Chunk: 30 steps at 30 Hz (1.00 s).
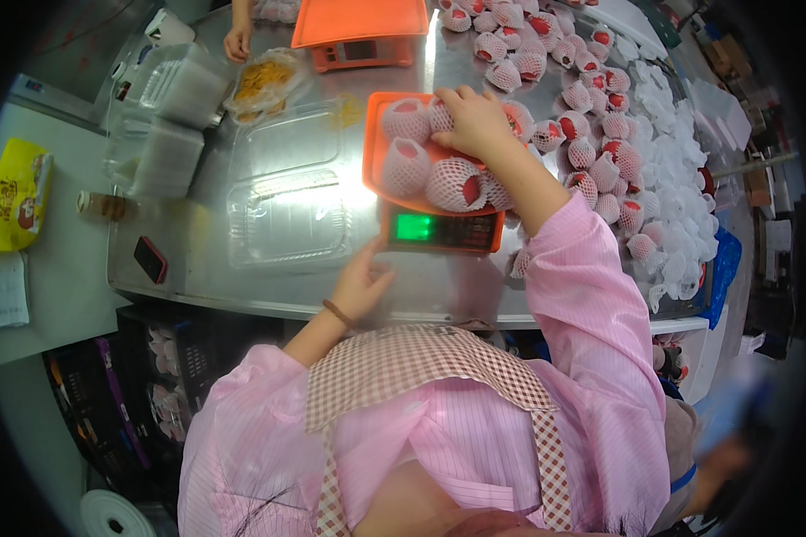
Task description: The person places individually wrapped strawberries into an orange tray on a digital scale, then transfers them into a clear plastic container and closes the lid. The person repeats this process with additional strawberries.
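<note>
My right hand reaches over the orange tray of a digital scale, its fingers around a red fruit in a white foam net. Several more netted fruits lie on the tray. The lit green display faces me. My left hand, a brown band at its wrist, rests near the lower left corner of the scale with nothing held, fingers apart. Left of the scale lies an open clear plastic clamshell box on the metal table.
Many netted fruits cover the table's right, beside loose white foam nets. Stacked clear boxes, a bag of yellow rubber bands and a phone stand or lie left. Another person's hand is near a second orange scale.
</note>
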Tool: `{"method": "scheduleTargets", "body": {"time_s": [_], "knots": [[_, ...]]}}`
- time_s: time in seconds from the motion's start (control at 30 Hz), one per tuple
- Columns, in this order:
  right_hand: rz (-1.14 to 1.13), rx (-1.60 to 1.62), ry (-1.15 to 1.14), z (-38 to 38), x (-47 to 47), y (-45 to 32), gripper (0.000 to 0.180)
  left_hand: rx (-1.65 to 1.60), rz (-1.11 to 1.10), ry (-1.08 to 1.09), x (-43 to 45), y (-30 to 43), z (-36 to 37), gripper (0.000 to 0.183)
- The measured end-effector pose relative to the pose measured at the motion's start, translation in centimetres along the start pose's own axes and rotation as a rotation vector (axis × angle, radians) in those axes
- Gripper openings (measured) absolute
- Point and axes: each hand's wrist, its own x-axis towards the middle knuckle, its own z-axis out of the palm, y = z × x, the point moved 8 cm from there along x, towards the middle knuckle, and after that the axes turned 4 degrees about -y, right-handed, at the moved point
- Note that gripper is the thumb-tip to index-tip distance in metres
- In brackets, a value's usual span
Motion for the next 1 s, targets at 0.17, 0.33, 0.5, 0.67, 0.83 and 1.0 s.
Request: {"method": "scheduleTargets", "body": {"time_s": [0.17,0.33,0.5,0.67,0.83,1.0], "knots": [[0.042,-0.09,0.028,-1.1,-1.8,-1.2,0.072,0.313,-0.008,-0.155,-0.1,-3.6,2.2,0.058],[-0.194,0.279,0.427,-5.3,-6.7,-0.9,0.06,0.546,0.224,-0.162,-0.5,-4.1,3.9,0.047],[0.335,0.955,0.606,-2.8,-16.7,8.3,0.045,0.644,0.3,-0.209,-1.2,-5.0,4.9,0.045],[0.53,0.958,0.477,0.2,-21.1,9.2,0.064,0.606,0.335,-0.2,-1.2,-5.4,5.0,0.046],[0.258,0.679,0.415,0.9,-17.3,4.5,0.075,0.621,0.361,-0.175,-0.9,-5.4,5.2,0.049],[0.194,0.423,0.445,0.6,-15.6,3.7,0.074,0.623,0.35,-0.161,-0.9,-5.3,5.1,0.049]]}}
